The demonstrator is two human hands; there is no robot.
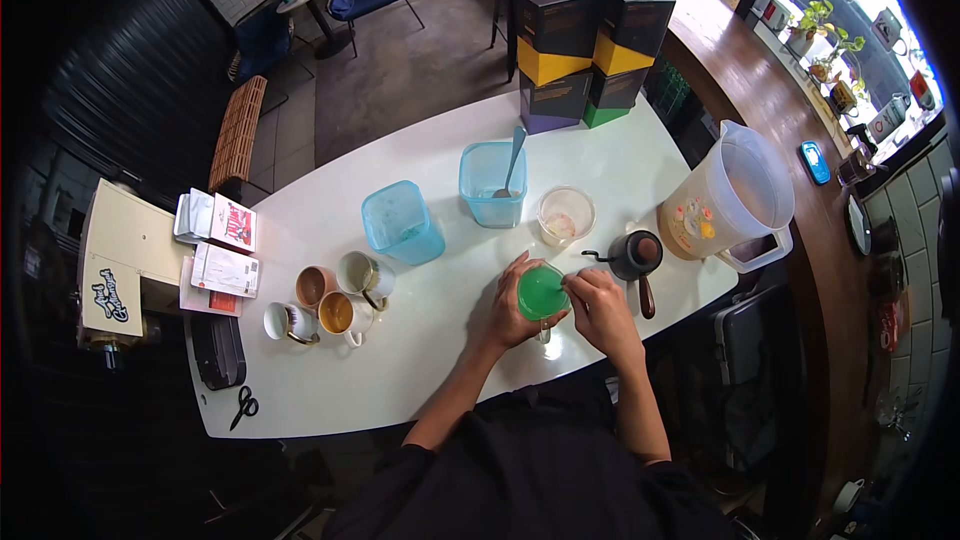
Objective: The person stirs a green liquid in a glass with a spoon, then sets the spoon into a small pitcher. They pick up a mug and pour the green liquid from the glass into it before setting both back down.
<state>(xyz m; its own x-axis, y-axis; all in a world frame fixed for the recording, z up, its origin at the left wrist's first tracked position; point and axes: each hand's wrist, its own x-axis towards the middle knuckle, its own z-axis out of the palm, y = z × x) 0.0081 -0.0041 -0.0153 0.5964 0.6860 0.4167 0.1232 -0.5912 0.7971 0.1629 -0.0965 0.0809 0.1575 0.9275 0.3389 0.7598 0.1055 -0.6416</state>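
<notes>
A cup of green liquid [541, 292] stands near the front edge of the white table, its handle toward me. My left hand [511, 310] is wrapped round the cup's left side. Over the rim on the right, my right hand [597, 306] is closed in a pinch; what it holds is too small to make out. Just beyond is a clear round container [566, 216]. Behind it to the left, a blue square container [492, 185] has a spoon [514, 162] leaning in it. A dark pot with a wooden handle [635, 256] sits to the right.
Another blue container [403, 223] and several mugs [337, 313] stand to the left. A large plastic pitcher [728, 195] is at the right edge. Stacked black boxes [590, 50] stand at the back. Packets [225, 269] and scissors [244, 407] lie at far left.
</notes>
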